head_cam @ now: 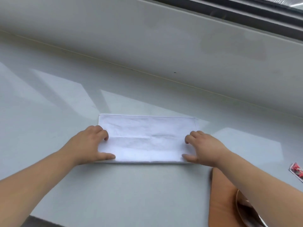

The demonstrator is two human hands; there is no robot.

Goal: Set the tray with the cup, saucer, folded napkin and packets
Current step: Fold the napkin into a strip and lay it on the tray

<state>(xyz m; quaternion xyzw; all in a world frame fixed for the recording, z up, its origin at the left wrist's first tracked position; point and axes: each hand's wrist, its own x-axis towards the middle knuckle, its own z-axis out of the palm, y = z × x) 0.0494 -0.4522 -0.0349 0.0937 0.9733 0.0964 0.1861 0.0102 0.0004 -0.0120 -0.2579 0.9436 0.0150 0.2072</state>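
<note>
pale counter beneath a window

a smooth, glossy, pale grey-green counter [49, 99] fills the view. soft daylight lies across it in bright angled patches. behind it rises a low off-white sill wall [147, 38], with a dark window frame [262, 12] in the top right corner.

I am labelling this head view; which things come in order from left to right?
Left hand → white folded cloth napkin → right hand → brown wooden tray → red printed packet at the right edge.
</note>
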